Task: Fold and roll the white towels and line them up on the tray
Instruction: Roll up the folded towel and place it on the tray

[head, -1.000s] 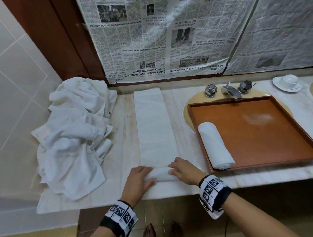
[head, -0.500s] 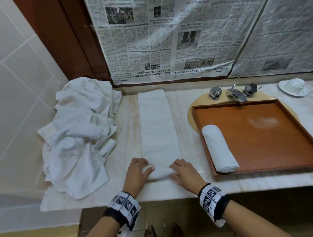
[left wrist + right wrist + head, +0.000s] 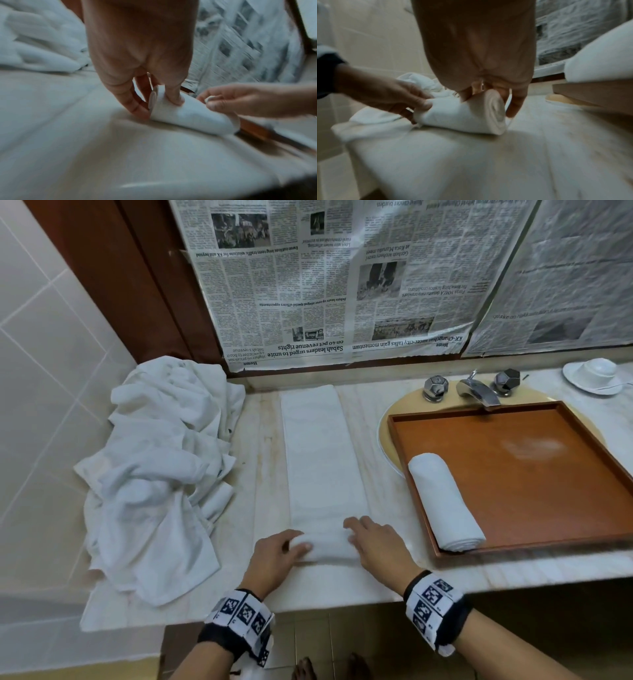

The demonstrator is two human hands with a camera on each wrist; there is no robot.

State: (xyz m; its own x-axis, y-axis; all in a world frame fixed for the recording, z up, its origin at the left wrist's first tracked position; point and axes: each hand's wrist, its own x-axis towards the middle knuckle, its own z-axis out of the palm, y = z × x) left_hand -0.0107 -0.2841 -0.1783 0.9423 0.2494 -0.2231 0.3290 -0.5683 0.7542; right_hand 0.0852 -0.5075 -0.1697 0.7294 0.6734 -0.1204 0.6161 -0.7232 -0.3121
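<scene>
Head view, lower centre: folded towel strip (image 3: pixel 323 460) laid flat on marble counter (image 3: pixel 263 446), running from backsplash down toward near edge, near end wound into a short roll (image 3: pixel 325 547)

Left hand (image 3: pixel 274 556) on left end of roll, thumb on top, fingers curled round the end; left wrist view confirms: fingertips (image 3: pixel 175 100) pressed into towel, spiral end face visible beside them. Clamped on roll

Right hand (image 3: pixel 376 542) on right end of roll, fingers curled over the top; right wrist view shows spiral end of roll (image 3: pixel 494 112) tucked under the fingers, thumb down beside it. Also clamped on roll

Roll resting on counter, unrolled part of strip stretching away toward top of frame, flat and straight

Right of centre: brown tray (image 3: pixel 548 484) sitting across sink basin (image 3: pixel 387 436), just below tap (image 3: pixel 479 392). One finished rolled towel (image 3: pixel 445 505) lying inside tray along its left wall, near end close to front rim. Rest of tray floor bare wood, pale smudge mid-tray

Left of frame: heap of loose white towels (image 3: pixel 157 470) crumpled on counter against tiled wall, just beside the strip, not touching it as far as visible

Upper half: newspaper sheets (image 3: pixel 325 278) covering wall above counter. Upper right corner area: white cup on saucer (image 3: pixel 596 373) on counter, well apart from tray

Marker bands on both wrists at bottom of frame

Both wrist views motion-blurred, finer finger detail not readable
</scene>
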